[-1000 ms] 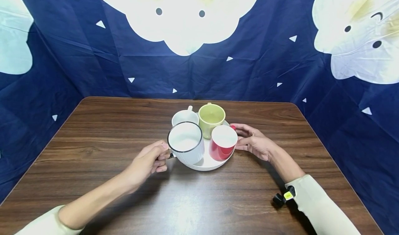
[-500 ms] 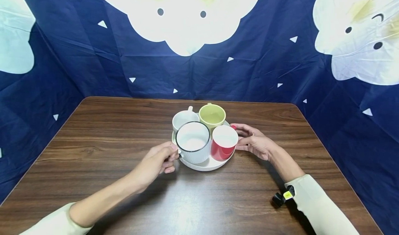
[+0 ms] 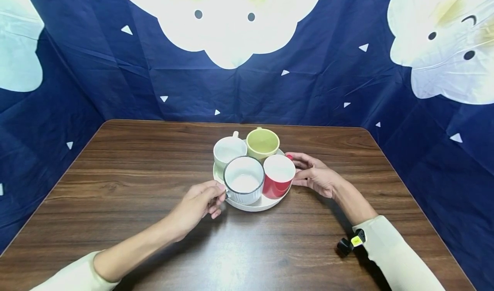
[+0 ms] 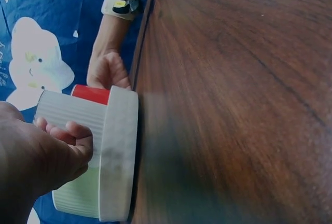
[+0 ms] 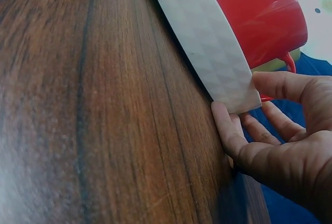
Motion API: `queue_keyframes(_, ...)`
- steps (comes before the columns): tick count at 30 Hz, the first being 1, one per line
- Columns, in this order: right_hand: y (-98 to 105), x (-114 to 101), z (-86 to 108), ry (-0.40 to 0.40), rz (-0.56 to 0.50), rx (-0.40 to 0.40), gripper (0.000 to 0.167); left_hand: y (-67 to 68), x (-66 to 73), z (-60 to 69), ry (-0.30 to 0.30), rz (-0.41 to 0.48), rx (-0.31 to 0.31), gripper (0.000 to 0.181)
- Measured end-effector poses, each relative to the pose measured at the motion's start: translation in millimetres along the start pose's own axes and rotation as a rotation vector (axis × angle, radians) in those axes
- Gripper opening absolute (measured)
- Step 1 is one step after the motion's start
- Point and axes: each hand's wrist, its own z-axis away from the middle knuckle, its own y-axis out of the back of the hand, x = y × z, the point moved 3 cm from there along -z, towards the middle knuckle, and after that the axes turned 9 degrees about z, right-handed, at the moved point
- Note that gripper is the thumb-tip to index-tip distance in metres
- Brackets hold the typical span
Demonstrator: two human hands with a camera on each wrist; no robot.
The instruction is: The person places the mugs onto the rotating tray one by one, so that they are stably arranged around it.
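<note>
In the head view, my left hand (image 3: 200,203) pinches the handle of a white mug with a dark rim (image 3: 247,195). This mug sits upright at the front left of a round white tray (image 3: 251,207); its handle is mostly hidden by the fingers. A red mug with a white inside (image 3: 275,189) stands on the tray just right of it. My right hand (image 3: 314,177) grips the tray's right edge, the thumb (image 5: 277,84) on the rim and a finger (image 5: 223,123) low against the side. The red handle shows by the right fingers.
Behind these on the tray stand a ribbed mug, white above and pale green below (image 3: 227,153), and a yellow-green mug (image 3: 262,144). The wooden table (image 3: 127,166) reaches back to a blue cloth (image 3: 185,93) with cloud prints.
My left hand has brought the dark-rimmed mug to the right and down, close beside the red mug. My right hand has kept its place at the tray.
</note>
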Motion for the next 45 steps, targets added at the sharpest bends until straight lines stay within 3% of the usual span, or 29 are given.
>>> queue_keyframes(23,-0.9,-4.3,-0.8,0.007,0.004,-0.009,0.085,6.3,-2.7,-12.4,0.08,-0.006,0.014,0.027)
queue_keyframes(45,0.7,1.3,-0.1,-0.003,0.01,-0.003,0.084,6.9,-2.2,-15.1,0.109,-0.03,-0.05,0.028)
